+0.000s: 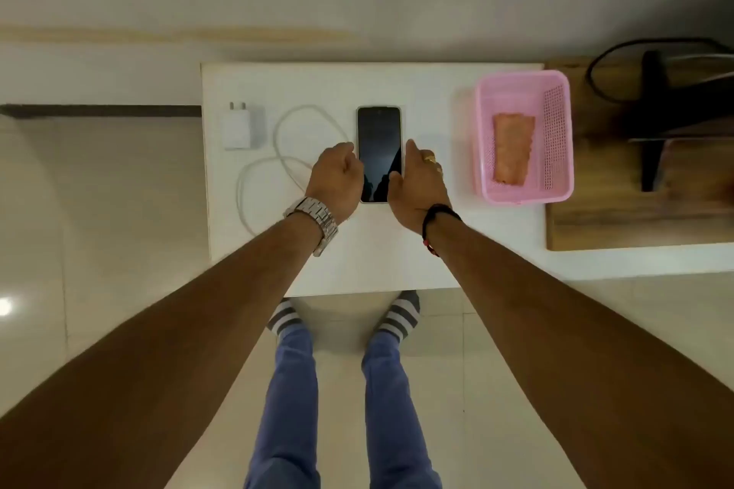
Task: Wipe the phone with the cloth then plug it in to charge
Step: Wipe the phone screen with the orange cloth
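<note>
A dark-screened phone [378,143] lies face up in the middle of the white table [429,250]. My left hand [337,179] touches its left edge with curled fingers. Against the right edge rests my right hand [417,183], its thumb on the lower screen. Both hands hold the phone's near half by its sides. A folded orange cloth [513,149] lies in the pink basket [524,195] at the right. A white charger plug [240,128] and a looped white cable [286,159] lie left of the phone.
A wooden board [619,226] at the right edge carries a black stand [651,123] and a dark cord. Tiled floor surrounds the table; my legs and striped socks stand at its near edge.
</note>
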